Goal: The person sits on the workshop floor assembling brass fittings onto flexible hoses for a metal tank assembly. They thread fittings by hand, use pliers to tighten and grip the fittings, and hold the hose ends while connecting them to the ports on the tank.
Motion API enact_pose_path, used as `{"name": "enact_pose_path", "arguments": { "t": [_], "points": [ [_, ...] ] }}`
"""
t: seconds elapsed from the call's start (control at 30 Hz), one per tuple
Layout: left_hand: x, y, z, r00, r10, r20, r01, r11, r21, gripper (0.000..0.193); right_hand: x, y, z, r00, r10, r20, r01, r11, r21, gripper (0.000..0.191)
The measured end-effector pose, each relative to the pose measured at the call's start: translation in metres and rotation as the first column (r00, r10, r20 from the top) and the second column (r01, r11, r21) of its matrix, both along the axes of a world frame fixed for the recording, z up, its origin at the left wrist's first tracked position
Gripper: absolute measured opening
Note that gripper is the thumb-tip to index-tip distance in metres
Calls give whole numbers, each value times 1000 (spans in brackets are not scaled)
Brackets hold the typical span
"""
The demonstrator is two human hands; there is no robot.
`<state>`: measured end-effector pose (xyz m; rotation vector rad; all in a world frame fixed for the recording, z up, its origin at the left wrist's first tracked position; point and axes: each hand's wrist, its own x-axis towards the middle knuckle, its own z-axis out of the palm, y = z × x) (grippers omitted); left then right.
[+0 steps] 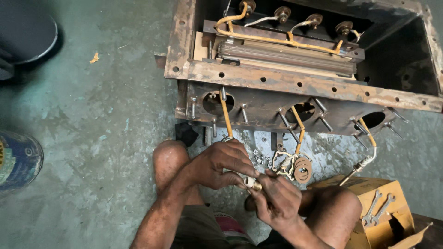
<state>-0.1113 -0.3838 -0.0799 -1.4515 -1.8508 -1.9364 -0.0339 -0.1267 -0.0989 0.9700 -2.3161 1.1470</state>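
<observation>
Several loose nuts [260, 159] and brown flat washers [302, 169] scattered on concrete floor [101, 138] before rusty steel tank [295, 83]. Left hand [221, 163] and right hand [276, 196] together, clamped on small brass threaded fitting [253, 184] above knees.

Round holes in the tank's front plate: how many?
3: left hole, middle hole, right hole, each with a yellow-sleeved lead coming out. None look hidden.

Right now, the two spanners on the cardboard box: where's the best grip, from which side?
Grip the spanners by their shanks, mid-length, coming from above. They lie flat and side by side on the cardboard box top, angled, so the bare shanks are open from overhead while the wider heads at each end give fingers less to close around. Both the left hand and right hand are busy on a small brass fitting.
</observation>
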Motion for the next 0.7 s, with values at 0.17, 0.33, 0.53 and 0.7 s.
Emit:
{"name": "enact_pose_path", "arguments": {
  "t": [0.17,0.33,0.53,0.7],
  "points": [
    [0,1,4,983,141,-117,-147,988,-44,55,-6,4,4,792,274,546,-154,955,-255,38],
    [1,1,3,954,242,-175,-260,961,-89,52,-9,9,-1,-170,714,679,111,699,-706,32],
    [-8,-8,-6,989,127,-72,-127,992,-8,39,-15,-16,9,908,69,414,-42,996,-75,31],
    [-8,-8,-2,978,180,-104,-180,984,6,43,-22,-18,18,838,101,536,-58,994,-97,36]
  ]
}}
